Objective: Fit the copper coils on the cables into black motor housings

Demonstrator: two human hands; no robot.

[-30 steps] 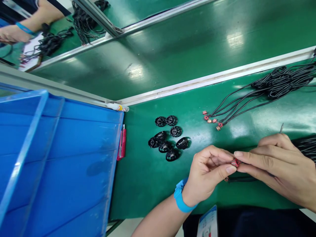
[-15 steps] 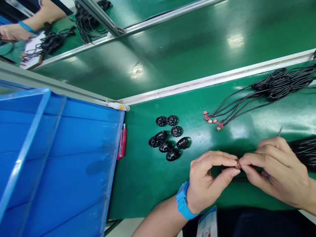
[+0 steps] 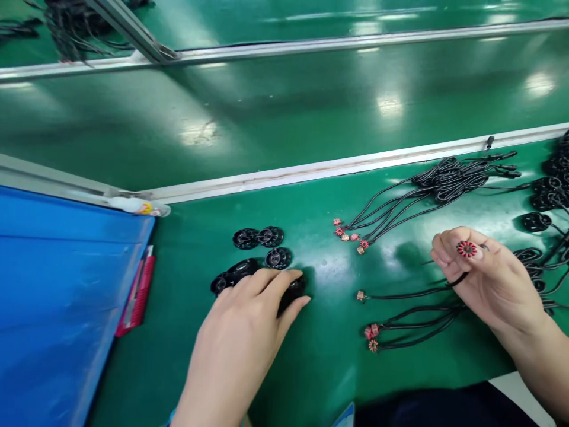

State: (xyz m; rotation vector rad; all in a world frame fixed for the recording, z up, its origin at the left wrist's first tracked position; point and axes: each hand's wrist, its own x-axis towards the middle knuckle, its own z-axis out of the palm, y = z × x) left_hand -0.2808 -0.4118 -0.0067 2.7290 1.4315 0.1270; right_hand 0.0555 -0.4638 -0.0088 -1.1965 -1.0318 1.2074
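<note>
My left hand [image 3: 242, 326] reaches over the black plastic parts, its thumb and fingers curled round a black round housing [image 3: 294, 290]; the hand covers much of that housing. Beside it lie more black round housings [image 3: 278, 258], several in a loose cluster. Raised at the right, my right hand [image 3: 493, 273] pinches a small red-ribbed motor stator [image 3: 466, 249] with its toothed face turned up. A black cable [image 3: 457, 280] passes by the fingers of this hand. On the table below are other cables with stators [image 3: 372, 331] at their ends.
Farther back lies a coiled bundle of black cables [image 3: 453, 181] with small red and copper stators. More black parts [image 3: 546, 193] and cables are at the far right. At left stand a blue bin [image 3: 66, 308], a red-handled tool [image 3: 137, 296] and a small bottle [image 3: 137, 206].
My left hand has left the stator and moved left to the black housings. My right hand keeps the stator, now turned face up. The view has shifted right.
</note>
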